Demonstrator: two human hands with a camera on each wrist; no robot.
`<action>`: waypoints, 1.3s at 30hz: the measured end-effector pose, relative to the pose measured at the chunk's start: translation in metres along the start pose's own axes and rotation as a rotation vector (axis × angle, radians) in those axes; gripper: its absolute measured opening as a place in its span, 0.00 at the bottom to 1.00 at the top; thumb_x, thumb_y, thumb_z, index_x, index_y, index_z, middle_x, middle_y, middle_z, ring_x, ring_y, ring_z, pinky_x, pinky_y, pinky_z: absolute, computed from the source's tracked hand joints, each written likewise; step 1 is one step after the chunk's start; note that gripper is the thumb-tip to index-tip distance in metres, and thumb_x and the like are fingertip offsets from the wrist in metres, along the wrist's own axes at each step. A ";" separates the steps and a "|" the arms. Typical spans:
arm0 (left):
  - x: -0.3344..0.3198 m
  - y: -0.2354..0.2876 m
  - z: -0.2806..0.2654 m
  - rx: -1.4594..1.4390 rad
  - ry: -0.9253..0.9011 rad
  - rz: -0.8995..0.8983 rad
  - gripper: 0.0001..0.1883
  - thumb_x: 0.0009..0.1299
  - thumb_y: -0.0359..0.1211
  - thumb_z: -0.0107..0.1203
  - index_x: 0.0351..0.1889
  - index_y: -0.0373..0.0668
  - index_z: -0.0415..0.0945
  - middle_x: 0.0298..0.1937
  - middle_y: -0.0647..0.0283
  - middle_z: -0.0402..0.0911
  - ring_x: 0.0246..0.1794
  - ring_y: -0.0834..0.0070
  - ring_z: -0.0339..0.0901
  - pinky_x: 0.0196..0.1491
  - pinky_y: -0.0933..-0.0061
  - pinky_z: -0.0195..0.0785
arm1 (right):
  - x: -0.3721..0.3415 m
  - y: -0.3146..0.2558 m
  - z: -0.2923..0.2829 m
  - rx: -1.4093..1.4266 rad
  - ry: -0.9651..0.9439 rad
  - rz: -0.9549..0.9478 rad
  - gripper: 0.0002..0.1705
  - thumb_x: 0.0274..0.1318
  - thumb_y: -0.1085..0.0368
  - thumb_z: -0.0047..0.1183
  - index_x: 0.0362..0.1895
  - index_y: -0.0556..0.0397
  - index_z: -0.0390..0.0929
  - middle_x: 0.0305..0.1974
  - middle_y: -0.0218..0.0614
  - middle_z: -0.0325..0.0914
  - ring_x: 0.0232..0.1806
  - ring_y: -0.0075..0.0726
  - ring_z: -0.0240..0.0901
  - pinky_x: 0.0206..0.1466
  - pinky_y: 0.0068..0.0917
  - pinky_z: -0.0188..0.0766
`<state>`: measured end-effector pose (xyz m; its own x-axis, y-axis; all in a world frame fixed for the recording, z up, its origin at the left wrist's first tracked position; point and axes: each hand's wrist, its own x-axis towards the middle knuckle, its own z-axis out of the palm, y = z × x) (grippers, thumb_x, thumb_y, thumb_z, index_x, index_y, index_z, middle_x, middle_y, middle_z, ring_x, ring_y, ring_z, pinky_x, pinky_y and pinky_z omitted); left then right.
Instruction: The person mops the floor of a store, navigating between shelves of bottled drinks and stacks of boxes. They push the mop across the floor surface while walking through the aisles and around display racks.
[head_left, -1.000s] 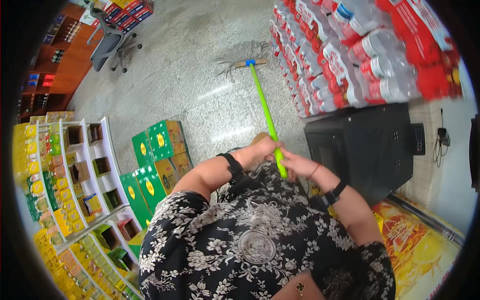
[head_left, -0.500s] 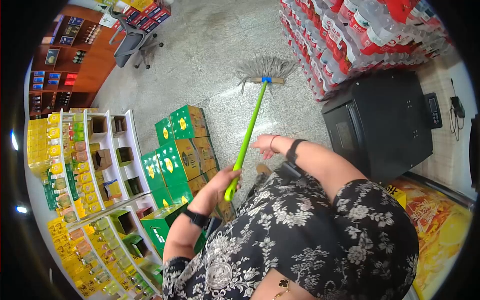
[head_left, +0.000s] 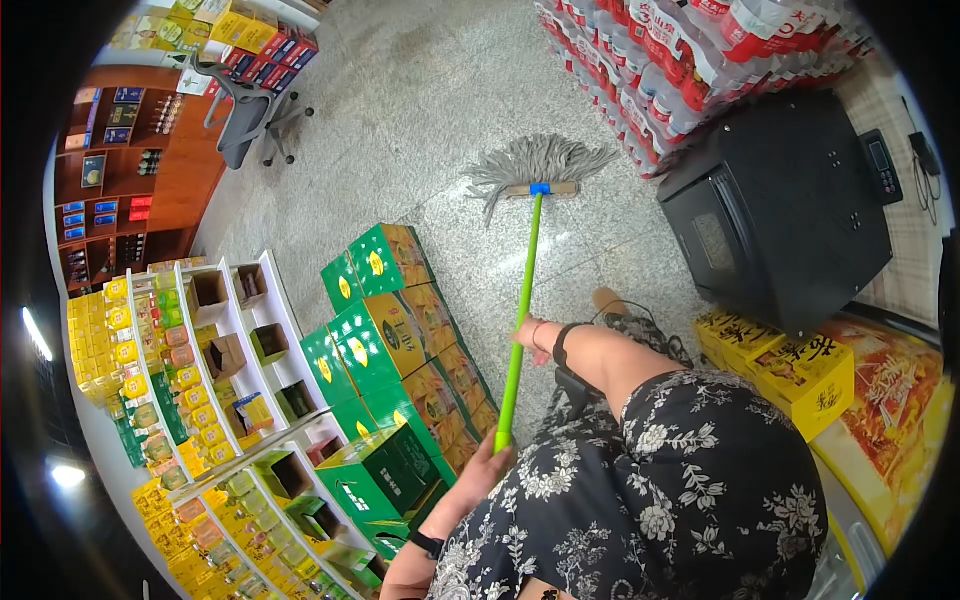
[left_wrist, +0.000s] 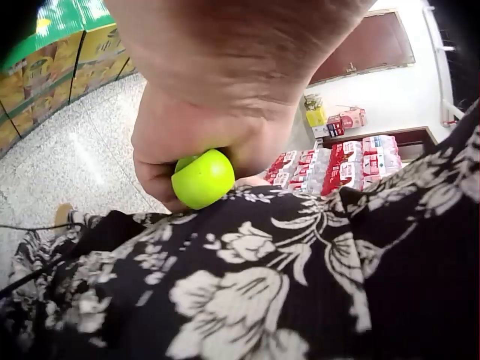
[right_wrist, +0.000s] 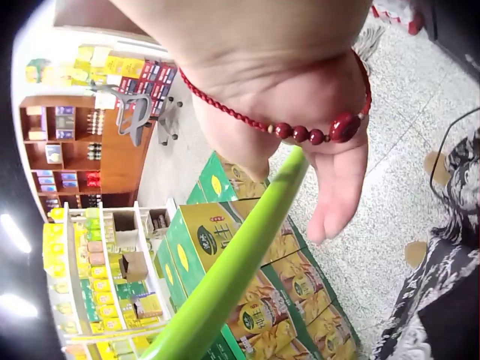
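A green mop handle [head_left: 524,290] slants from a grey string mop head [head_left: 550,162], flat on the floor, toward the body. My left hand [head_left: 485,468] grips its near end; in the left wrist view the rounded green tip [left_wrist: 204,178] pokes out of the curled left hand [left_wrist: 214,139]. Farther along, my right hand [head_left: 536,338] is at the handle. The right wrist view shows the handle [right_wrist: 240,266] passing between thumb and fingers of the right hand [right_wrist: 289,127], whose visible fingers hang fairly straight below a red beaded bracelet [right_wrist: 300,133].
Green cartons [head_left: 375,335] are stacked left of the handle, beside white shelves [head_left: 265,300] of packages. Bottle packs [head_left: 660,85] and a black cabinet [head_left: 775,210] stand right. Yellow boxes [head_left: 800,375] sit below the cabinet. An office chair [head_left: 250,120] is farther off.
Both hands were close together on the handle; the right hand then came off it and is now back against it, above the left. The left hand has moved to the handle's end, nearer the body.
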<state>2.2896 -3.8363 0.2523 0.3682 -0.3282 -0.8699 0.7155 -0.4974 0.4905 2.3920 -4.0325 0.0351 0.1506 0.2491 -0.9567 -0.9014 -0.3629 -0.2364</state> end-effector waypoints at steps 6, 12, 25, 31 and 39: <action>0.063 0.078 0.014 -0.192 -0.047 -0.139 0.29 0.71 0.33 0.42 0.68 0.46 0.43 0.25 0.66 0.66 0.17 0.78 0.65 0.20 0.78 0.62 | -0.003 -0.040 -0.080 0.208 0.302 -0.103 0.31 0.54 0.65 0.36 0.63 0.57 0.47 0.25 0.47 0.73 0.14 0.40 0.70 0.13 0.36 0.68; 0.162 0.172 0.012 -0.080 -0.047 -0.080 0.27 0.71 0.34 0.42 0.66 0.44 0.46 0.24 0.65 0.65 0.17 0.77 0.64 0.21 0.76 0.63 | 0.044 -0.113 -0.188 -0.197 0.457 -0.128 0.30 0.53 0.67 0.38 0.62 0.58 0.50 0.29 0.46 0.76 0.18 0.39 0.74 0.17 0.35 0.71; 0.229 0.224 0.047 -0.139 0.039 -0.051 0.27 0.69 0.35 0.44 0.65 0.43 0.50 0.28 0.65 0.65 0.25 0.79 0.64 0.22 0.77 0.65 | 0.050 -0.138 -0.260 -0.475 0.531 -0.029 0.33 0.56 0.65 0.35 0.65 0.63 0.45 0.51 0.47 0.70 0.47 0.48 0.73 0.48 0.43 0.71; 0.189 0.171 0.048 -0.032 0.036 -0.008 0.30 0.68 0.36 0.47 0.67 0.42 0.47 0.30 0.64 0.67 0.26 0.79 0.66 0.23 0.78 0.65 | 0.067 -0.115 -0.208 -1.680 0.333 -0.259 0.13 0.48 0.59 0.50 0.37 0.47 0.81 0.32 0.35 0.79 0.28 0.36 0.77 0.42 0.38 0.73; 0.044 -0.008 0.027 0.044 0.049 -0.098 0.34 0.68 0.38 0.49 0.69 0.46 0.44 0.28 0.67 0.67 0.25 0.81 0.65 0.24 0.79 0.63 | 0.115 0.017 -0.014 -0.745 -0.016 -0.001 0.19 0.58 0.56 0.38 0.41 0.60 0.69 0.22 0.40 0.75 0.16 0.37 0.70 0.23 0.37 0.70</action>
<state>2.2838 -3.8682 0.2118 0.3274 -0.2375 -0.9145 0.7228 -0.5605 0.4043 2.3999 -4.0230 -0.0814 0.1403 0.2608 -0.9552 -0.3862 -0.8739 -0.2953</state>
